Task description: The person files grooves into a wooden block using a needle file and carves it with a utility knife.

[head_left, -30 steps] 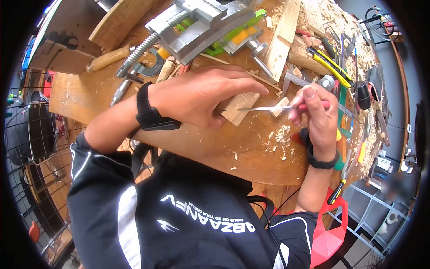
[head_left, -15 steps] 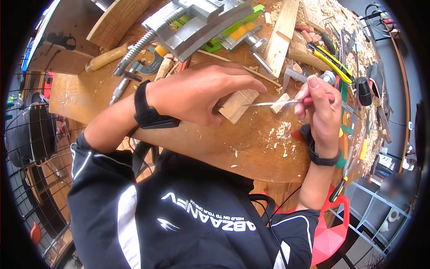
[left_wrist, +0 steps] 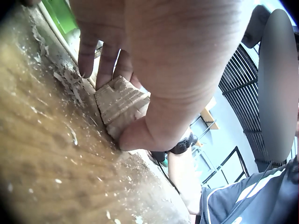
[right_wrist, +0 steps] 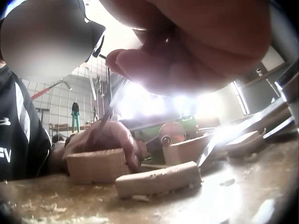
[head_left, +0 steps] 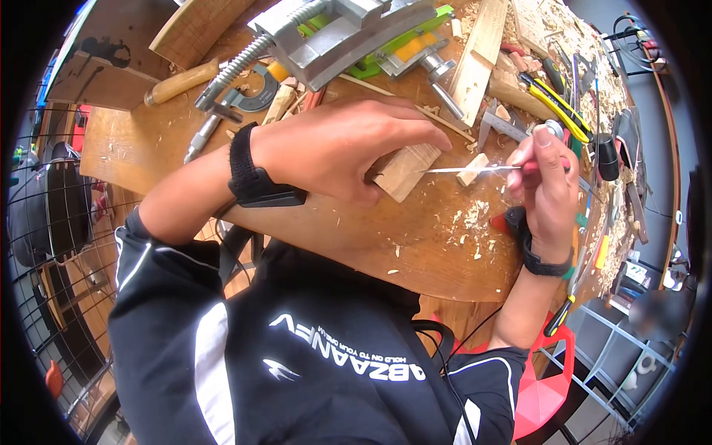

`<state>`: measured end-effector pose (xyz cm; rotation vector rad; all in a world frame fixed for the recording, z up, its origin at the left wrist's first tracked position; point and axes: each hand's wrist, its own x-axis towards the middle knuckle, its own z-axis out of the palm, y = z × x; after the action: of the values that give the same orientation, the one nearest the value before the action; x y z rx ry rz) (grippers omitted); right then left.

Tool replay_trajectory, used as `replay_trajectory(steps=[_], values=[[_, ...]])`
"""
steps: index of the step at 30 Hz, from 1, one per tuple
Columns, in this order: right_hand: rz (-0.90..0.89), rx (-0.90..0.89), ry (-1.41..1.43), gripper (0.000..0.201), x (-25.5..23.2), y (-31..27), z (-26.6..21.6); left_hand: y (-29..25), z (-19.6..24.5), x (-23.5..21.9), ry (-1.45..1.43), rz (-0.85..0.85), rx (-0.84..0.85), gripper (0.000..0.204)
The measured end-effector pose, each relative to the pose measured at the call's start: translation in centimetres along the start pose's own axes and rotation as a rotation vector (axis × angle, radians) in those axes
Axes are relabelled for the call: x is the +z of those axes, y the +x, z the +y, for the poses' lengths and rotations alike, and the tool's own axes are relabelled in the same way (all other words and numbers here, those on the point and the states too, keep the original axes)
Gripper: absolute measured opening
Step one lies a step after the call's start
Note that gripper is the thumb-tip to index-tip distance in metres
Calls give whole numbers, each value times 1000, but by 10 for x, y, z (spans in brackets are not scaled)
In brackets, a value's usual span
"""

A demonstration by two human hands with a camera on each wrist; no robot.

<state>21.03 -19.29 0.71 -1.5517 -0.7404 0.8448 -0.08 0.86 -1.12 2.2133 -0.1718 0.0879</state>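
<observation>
In the head view, my left hand (head_left: pixel 348 148) grips a pale wooden block (head_left: pixel 406 174) on the bench, thumb on the near side and fingers on the far side. The left wrist view shows ridged cuts on the block's end (left_wrist: pixel 122 103). My right hand (head_left: pixel 550 182) pinches the red handle (head_left: pixel 531 167) of a slim tool with a narrow metal blade (head_left: pixel 445 170). Its tip points left and overlaps the block's right end. Below the blade lies a small wood offcut (head_left: pixel 469 178), seen lengthwise in the right wrist view (right_wrist: pixel 159 181).
A metal vise (head_left: pixel 334 44) stands beyond my left hand, with a wooden-handled tool (head_left: pixel 185 83) to its left. Long boards (head_left: pixel 478 67), a caliper (head_left: pixel 504 126), a yellow-black cutter (head_left: pixel 549 102) and heaped shavings fill the right side. Loose chips (head_left: pixel 475 219) lie near my right wrist.
My right hand has drawn the tool rightward, so its tip overlaps less of the block than before. The left hand keeps its hold on the block. The whole head view has shifted slightly.
</observation>
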Motion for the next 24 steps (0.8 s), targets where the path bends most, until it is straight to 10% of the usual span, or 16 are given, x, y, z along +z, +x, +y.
replay_trajectory(steps=[24], values=[[31, -41, -92, 47, -5, 0, 0, 0, -4, 4, 19, 42, 51, 81]])
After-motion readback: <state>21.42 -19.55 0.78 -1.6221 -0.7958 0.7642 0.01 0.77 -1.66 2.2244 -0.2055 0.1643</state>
